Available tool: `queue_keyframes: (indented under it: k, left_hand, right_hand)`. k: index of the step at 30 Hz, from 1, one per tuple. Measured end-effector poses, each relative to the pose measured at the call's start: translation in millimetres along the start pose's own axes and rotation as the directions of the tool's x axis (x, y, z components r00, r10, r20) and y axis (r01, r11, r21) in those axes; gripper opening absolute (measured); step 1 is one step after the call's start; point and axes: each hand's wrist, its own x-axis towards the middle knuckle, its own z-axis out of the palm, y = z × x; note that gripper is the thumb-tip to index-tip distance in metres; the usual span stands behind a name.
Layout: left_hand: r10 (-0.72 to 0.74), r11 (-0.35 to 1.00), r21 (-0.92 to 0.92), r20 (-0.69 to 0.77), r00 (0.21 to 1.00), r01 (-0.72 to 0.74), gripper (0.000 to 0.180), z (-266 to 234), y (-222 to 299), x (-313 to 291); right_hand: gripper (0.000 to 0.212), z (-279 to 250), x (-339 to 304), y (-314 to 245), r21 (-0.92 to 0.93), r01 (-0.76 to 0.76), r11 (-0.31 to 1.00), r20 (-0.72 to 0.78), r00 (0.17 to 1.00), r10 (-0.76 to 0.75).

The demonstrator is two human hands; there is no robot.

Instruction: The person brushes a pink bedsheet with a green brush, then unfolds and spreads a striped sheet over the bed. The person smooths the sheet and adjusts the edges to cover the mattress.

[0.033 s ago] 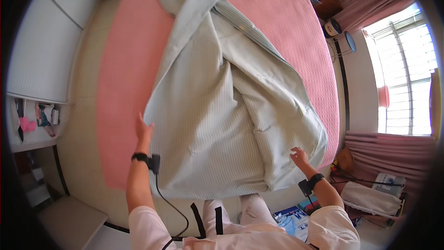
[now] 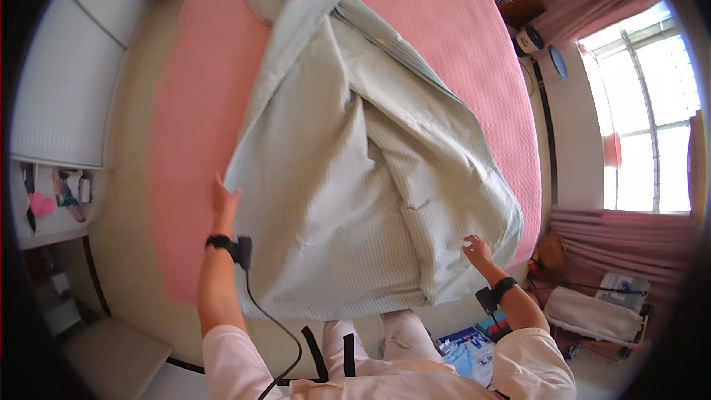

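Note:
A large pale grey-green striped sheet lies in loose folds over a bed with a pink quilted cover. Its far end narrows and bunches toward the top of the picture. Beside the sheet's left edge is my left hand, its thumb and fingers spread apart, with the pink cover beneath. Over the sheet's near right part, my right hand is held with bent fingers, a gap showing between thumb and fingertips. Whether it touches the cloth is hard to tell. Each wrist wears a black strap with a small box.
A white cabinet and an open shelf with small items stand at the left. On the right are a bright window, pink curtains and a blue round fan-like object. Packages lie near my legs.
The view shifts slightly. My left hand sits a little farther left and higher along the sheet's edge; the right hand stays nearly in place.

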Motion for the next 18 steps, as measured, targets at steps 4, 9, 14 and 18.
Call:
queue_keyframes:
  k: [4, 9, 14, 18]
  left_hand:
    - [-0.124, 0.991, -0.036, 0.049, 0.991, 0.125, 0.073, 42.8, 9.8, 59.8]
    - [-0.06, 0.991, 0.11, -0.092, 0.994, 0.07, 0.038, 59.7, -11.6, 69.7]
    - [0.001, 0.993, -0.109, -0.381, 0.925, -0.046, 0.041, -80.7, -54.5, 77.4]
    - [-0.101, 0.992, -0.12, -0.553, 0.827, 0.041, 0.047, -214.9, -54.4, 52.4]
  right_hand:
    - [0.029, -1.4, 3.4, 37.7, 0.0, 0.017, 1.0, -0.102, 0.995, -0.017]
    - [0.031, -30.7, 5.0, 77.6, -0.062, -0.038, 0.997, -0.295, 0.955, 0.018]
    - [0.03, -53.7, -12.8, 124.6, -0.012, -0.102, 0.995, -0.359, 0.929, 0.091]
    - [0.029, -60.0, -40.7, 171.9, 0.076, -0.172, 0.982, -0.392, 0.901, 0.188]
